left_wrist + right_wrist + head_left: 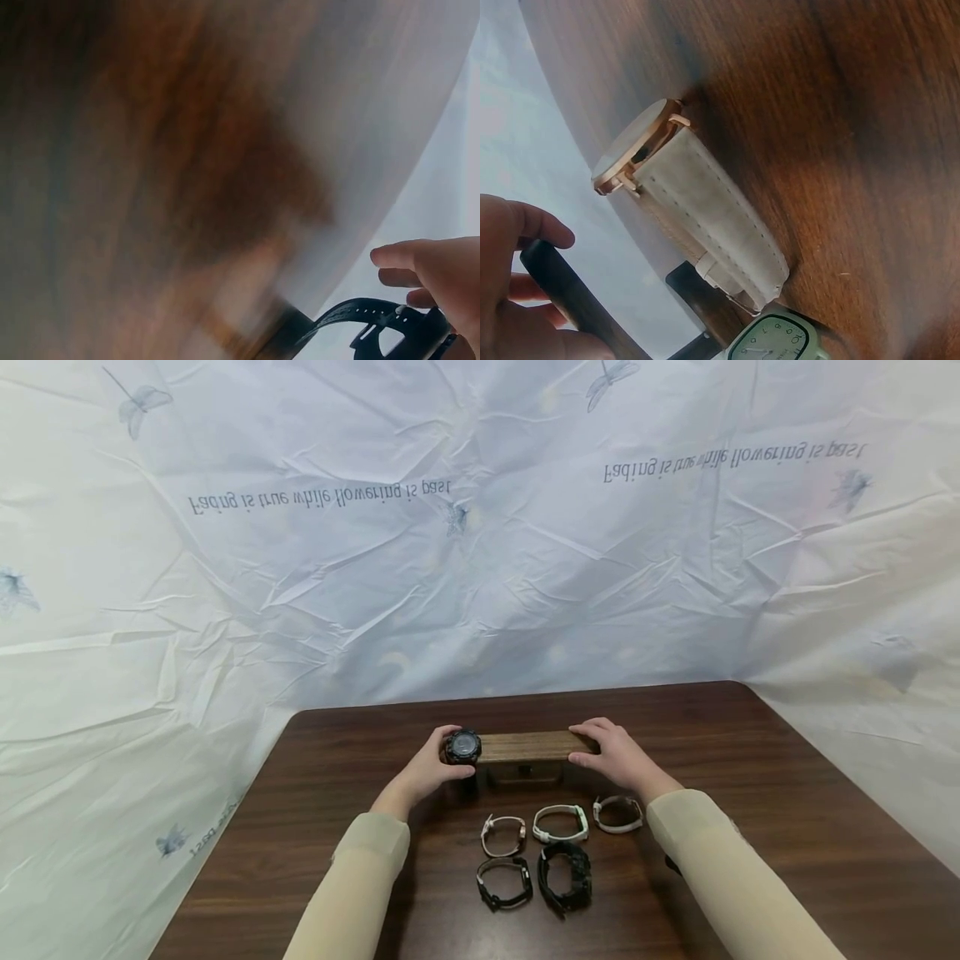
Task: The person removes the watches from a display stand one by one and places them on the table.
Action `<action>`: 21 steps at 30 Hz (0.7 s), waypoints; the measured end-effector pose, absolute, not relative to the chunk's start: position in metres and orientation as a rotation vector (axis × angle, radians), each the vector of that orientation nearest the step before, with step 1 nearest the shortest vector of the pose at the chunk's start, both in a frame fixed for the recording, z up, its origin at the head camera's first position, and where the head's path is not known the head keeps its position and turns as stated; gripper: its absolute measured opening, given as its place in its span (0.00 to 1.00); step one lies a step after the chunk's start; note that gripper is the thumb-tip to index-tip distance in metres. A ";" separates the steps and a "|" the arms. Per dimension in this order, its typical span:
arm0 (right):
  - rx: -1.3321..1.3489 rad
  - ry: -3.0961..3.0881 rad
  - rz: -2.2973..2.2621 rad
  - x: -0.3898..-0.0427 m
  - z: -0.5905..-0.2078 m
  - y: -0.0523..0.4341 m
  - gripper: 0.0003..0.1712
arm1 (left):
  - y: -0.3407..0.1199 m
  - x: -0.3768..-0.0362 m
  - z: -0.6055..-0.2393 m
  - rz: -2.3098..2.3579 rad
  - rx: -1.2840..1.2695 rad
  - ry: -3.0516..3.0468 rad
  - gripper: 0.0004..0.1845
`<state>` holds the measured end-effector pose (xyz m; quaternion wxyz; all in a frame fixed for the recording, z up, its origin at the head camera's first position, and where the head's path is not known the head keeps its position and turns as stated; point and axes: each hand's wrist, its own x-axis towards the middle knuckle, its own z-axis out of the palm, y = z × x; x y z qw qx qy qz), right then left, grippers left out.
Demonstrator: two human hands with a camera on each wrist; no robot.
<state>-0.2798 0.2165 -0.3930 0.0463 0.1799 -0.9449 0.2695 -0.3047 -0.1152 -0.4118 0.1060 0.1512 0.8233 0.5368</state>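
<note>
A long wooden box (pixel 528 747) lies closed across the middle of the dark wooden table (pixel 750 793). My left hand (pixel 442 758) grips a chunky black watch (pixel 462 746) at the box's left end. In the left wrist view the fingers (pixel 420 262) curl over the watch's black strap (pixel 367 313). My right hand (pixel 603 750) holds the box's right end, fingers over the top and thumb on the front. In the right wrist view its fingers (pixel 525 225) wrap the dark box edge (pixel 570 292).
Several watches lie in front of the box: a pink-strapped one (pixel 502 835), a white one (pixel 560 823), a pale one (pixel 617 814) and two black ones (pixel 504 883) (pixel 566 877). The right wrist view shows a beige-strapped watch (pixel 697 202) close up. A crinkled white sheet (pixel 480 568) hangs behind.
</note>
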 end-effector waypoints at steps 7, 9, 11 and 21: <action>0.546 -2.903 0.818 -0.281 -0.389 0.216 0.32 | -0.115 -0.304 -0.414 1.594 0.422 2.427 0.44; 0.547 -2.902 0.822 -0.281 -0.389 0.216 0.33 | -0.114 -0.305 -0.415 1.608 0.414 2.414 0.43; 0.551 -2.900 0.822 -0.282 -0.388 0.216 0.33 | -0.114 -0.305 -0.415 1.634 0.409 2.393 0.42; 0.551 -2.899 0.823 -0.284 -0.392 0.216 0.33 | -0.117 -0.307 -0.418 1.694 0.382 2.377 0.43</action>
